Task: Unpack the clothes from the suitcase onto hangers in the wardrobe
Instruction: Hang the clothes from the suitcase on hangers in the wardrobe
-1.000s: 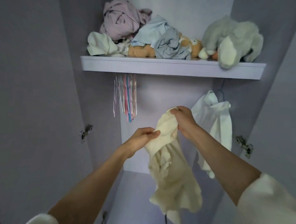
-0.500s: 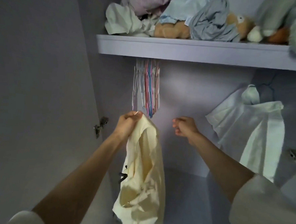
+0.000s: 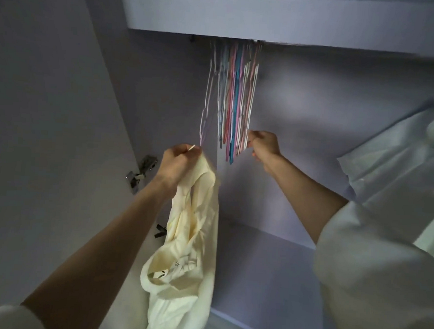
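Now the right hand (image 3: 262, 145), which had let go of the cream garment (image 3: 188, 251), has reached the bunch of hangers (image 3: 233, 99) and pinches one at its lower end, so picking a hanger seems underway. The left hand (image 3: 177, 163) alone grips the garment's top, letting it dangle below the rail near the wardrobe's left wall (image 3: 50, 105). A white shirt (image 3: 391, 168) already hangs at the right edge, under the shelf (image 3: 294, 20).

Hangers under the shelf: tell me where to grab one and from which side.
Take the outermost hanger of the hangers on the right, pinching its lower end, coming from the right where the right hand is. They hang packed tight and edge-on, so only an end one separates cleanly. The left hand holds the cream garment.
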The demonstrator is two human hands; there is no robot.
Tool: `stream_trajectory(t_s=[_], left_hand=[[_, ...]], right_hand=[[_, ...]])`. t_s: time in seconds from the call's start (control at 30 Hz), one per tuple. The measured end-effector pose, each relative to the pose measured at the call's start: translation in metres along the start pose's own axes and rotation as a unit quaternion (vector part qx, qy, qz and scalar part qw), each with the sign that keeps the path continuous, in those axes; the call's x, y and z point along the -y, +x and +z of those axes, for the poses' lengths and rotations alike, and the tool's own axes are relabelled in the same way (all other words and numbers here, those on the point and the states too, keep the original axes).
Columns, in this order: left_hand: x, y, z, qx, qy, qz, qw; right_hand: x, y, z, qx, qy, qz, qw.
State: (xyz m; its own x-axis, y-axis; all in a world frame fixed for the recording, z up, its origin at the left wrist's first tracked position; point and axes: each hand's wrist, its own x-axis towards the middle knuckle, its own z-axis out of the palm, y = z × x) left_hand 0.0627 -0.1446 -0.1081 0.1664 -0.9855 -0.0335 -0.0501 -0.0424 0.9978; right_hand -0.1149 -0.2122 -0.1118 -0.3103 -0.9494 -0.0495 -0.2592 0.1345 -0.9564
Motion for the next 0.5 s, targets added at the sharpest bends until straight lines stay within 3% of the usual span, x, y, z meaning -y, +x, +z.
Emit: stream_trajectory(t_s=[0.17,0.5], left_hand=[[0.001,0.004,0.005,0.009,-0.001,0.001,1.0],[-0.002,-0.004,0.004,0.049,-0.004,0.003,0.999]], right_hand=[[0.001,0.012,0.004,0.005,-0.03,-0.037,0.999],[0.012,0.002,-0.007,-0.064,-0.014,-0.068,0.996]])
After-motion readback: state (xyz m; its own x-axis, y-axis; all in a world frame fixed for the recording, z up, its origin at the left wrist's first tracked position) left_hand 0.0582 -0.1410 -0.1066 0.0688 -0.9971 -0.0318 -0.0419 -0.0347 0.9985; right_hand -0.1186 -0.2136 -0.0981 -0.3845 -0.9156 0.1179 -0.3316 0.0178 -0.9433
